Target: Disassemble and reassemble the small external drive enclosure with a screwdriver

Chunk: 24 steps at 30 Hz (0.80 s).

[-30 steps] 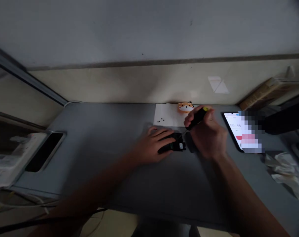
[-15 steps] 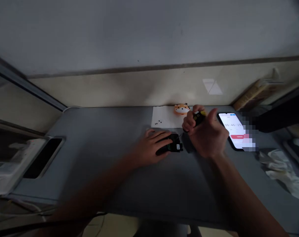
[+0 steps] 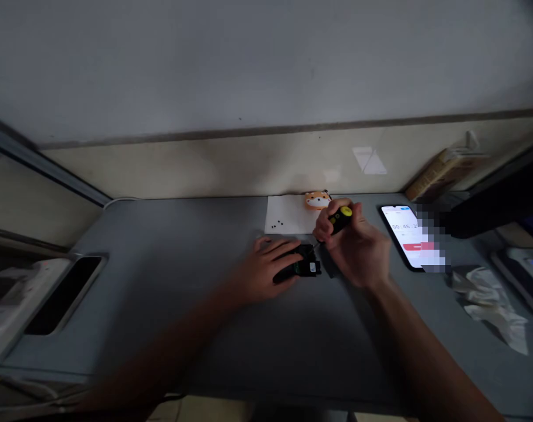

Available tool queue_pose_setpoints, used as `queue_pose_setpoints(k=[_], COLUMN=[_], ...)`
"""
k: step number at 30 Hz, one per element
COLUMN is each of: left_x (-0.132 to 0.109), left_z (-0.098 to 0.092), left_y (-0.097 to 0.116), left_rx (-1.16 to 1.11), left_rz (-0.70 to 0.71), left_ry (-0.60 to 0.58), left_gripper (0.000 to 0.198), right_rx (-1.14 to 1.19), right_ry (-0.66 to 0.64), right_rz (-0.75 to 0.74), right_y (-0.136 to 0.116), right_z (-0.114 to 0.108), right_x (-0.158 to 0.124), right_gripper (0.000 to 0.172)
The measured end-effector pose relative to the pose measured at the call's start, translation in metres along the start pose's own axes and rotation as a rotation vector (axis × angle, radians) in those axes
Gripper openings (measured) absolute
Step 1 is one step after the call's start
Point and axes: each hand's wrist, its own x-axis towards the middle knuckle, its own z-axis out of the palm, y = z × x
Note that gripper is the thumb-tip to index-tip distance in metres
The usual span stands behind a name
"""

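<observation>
On the grey desk lies a small black device (image 3: 309,268) with a white label and a bit of green board. My left hand (image 3: 268,266) is wrapped over its left side and grips it. My right hand (image 3: 352,243) is closed round the black and yellow handle of a screwdriver (image 3: 340,219), whose thin shaft slants down to the device's upper right part. The exact spot of its tip is too small to tell. Behind the device, white paper (image 3: 288,208) bears several tiny dark pieces (image 3: 277,224), and an orange and white animal-faced case (image 3: 318,200) sits at its right.
A lit phone (image 3: 407,234) with a timer lies right of my right hand, crumpled tissue (image 3: 490,305) nearer its front. A dark-screened phone (image 3: 66,296) rests at the left beside a white box (image 3: 26,305). A book (image 3: 442,173) leans at the back right.
The view has shifted slightly. My right hand has turned the screwdriver handle, and its yellow end now shows. My left hand keeps its hold on the device.
</observation>
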Motion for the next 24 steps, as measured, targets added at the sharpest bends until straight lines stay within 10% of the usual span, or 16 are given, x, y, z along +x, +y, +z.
queue_pose_setpoints(k=[24], left_x=[0.000], left_z=[-0.001], left_y=[-0.001], left_rx=[-0.056], left_rz=[-0.024], left_ry=[-0.001], left_gripper=[0.039], right_rx=[-0.055], right_ry=[0.035], right_rz=[-0.143], right_y=[0.020], right_z=[0.011], right_x=[-0.003], right_gripper=[0.029])
